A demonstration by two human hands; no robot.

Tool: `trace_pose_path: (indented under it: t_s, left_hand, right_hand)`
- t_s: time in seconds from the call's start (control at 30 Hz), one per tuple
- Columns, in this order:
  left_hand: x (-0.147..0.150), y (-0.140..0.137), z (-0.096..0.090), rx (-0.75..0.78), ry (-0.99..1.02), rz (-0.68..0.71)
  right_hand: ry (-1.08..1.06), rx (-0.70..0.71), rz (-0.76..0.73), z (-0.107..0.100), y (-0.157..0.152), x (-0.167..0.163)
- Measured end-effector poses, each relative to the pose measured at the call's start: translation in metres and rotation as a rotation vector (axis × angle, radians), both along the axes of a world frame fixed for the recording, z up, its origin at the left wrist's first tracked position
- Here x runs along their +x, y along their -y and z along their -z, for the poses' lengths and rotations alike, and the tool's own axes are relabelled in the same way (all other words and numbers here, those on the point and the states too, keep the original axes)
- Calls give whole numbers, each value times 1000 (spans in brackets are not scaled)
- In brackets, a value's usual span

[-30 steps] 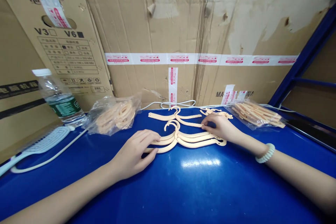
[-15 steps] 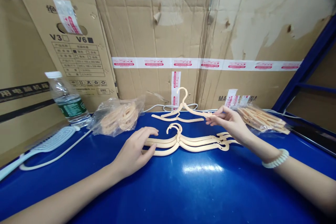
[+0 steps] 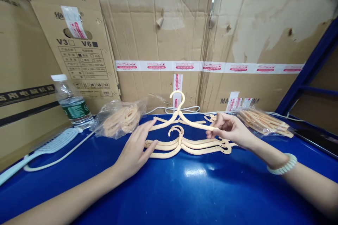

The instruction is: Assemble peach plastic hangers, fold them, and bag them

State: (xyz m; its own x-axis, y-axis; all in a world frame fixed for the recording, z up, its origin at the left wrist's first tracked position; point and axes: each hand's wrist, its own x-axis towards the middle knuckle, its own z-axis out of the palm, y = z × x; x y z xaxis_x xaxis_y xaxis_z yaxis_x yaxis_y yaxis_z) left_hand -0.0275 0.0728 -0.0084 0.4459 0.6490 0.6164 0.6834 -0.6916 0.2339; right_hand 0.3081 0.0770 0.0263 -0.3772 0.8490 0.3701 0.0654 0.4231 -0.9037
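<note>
A cream folding clothes hanger (image 3: 178,112) stands hook up above the table, its right end pinched between the thumb and fingers of my right hand (image 3: 228,128). My left hand (image 3: 137,144) is at the hanger's left end, fingers stretched out and thumb apart; whether its fingertips touch the hanger I cannot tell. Below lies a stack of similar hangers (image 3: 202,149), hooks turned to the left, with its left ends partly hidden behind my left hand. Loose cream hanger parts (image 3: 194,122) lie behind the held hanger.
On the blue table (image 3: 179,197), a plastic bag of hanger pieces (image 3: 120,119) and a water bottle (image 3: 75,107) stand left, near a pale hairbrush (image 3: 58,142). Another bag (image 3: 265,121) of cream pieces lies right, beside a dark flat object (image 3: 317,140). Cardboard (image 3: 158,42) backs the table.
My right hand has brought the hanger slightly nearer and to the left, its hook now facing left. My left hand has moved up slightly, its fingers stretching toward the hanger's left end.
</note>
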Motion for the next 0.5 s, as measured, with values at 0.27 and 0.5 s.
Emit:
trace_pose_path:
  t_s: [0.27,0.5]
  left_hand:
    - [-1,-1,0,-8,-40,106]
    - [-1,1,2,-161,-15,125]
  right_hand:
    - [145,-48,-171,-2,-4,10]
    - [536,235,566,-6,-33,63]
